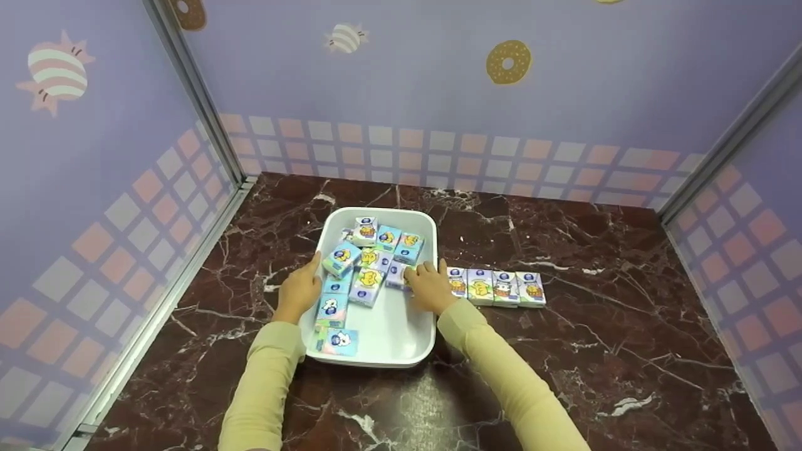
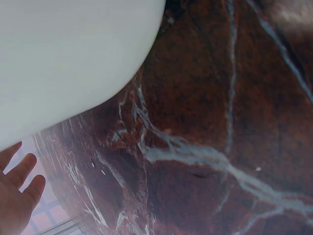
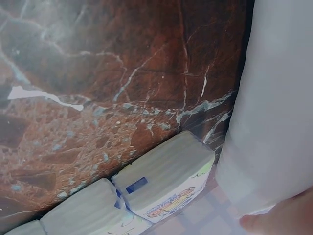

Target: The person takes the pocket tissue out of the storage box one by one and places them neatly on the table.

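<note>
The left hand [image 1: 299,291] rested loosely against the tub [image 1: 395,332]; inside, the right hand [image 1: 432,288], grip unclear, seemingly selected a packet [image 1: 396,275], next needing a firm pinch.

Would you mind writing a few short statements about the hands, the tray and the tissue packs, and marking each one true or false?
1. The left hand is at the left side of the white tray. True.
2. The right hand lies flat on the marble surface. False: it is over the tray's right side, its fingers at a purple tissue pack.
3. The row of tissue packs lies to the right of the tray. True.
4. The packs inside the tray form one neat row. False: they lie jumbled at differing angles, some overlapping.
5. Both sleeves are pale yellow. True.
</note>
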The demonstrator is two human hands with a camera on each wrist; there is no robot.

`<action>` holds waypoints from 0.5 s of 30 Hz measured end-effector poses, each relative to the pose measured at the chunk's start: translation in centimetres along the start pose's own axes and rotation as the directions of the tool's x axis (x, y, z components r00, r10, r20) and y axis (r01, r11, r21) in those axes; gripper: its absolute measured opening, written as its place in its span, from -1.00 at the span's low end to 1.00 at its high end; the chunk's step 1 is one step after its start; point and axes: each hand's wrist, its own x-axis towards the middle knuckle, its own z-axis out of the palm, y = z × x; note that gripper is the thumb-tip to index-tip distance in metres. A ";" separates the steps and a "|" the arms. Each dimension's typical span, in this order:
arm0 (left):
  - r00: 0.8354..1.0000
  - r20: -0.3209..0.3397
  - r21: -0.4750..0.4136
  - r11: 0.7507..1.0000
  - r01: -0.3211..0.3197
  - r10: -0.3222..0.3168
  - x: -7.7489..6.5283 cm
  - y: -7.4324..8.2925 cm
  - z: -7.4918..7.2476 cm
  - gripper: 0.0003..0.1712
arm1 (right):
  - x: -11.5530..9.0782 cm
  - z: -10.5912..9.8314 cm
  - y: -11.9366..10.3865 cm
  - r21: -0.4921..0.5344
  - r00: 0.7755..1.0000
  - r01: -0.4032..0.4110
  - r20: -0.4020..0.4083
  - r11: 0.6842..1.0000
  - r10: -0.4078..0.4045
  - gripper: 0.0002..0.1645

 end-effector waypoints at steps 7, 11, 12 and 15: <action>1.000 0.017 0.000 1.000 0.012 -0.012 0.0 0.0 -0.1 -0.39 | 0.1 0.4 -0.2 -0.106 0.986 0.108 -0.112 0.988 -0.120 -0.57; 0.999 0.029 -0.002 1.000 0.018 -0.018 0.0 0.1 -0.1 -0.39 | -0.1 0.4 -0.5 -0.156 0.977 0.162 -0.116 0.974 -0.181 -0.44; 0.999 0.027 -0.003 1.000 0.017 -0.017 0.0 0.1 -0.1 -0.39 | -0.1 0.4 -0.6 -0.161 0.979 0.159 -0.100 0.974 -0.176 -0.40; 1.000 0.018 -0.003 1.000 0.010 -0.010 0.0 0.1 -0.1 -0.39 | -0.3 0.2 -0.8 -0.176 0.990 0.122 -0.047 0.977 -0.132 -0.31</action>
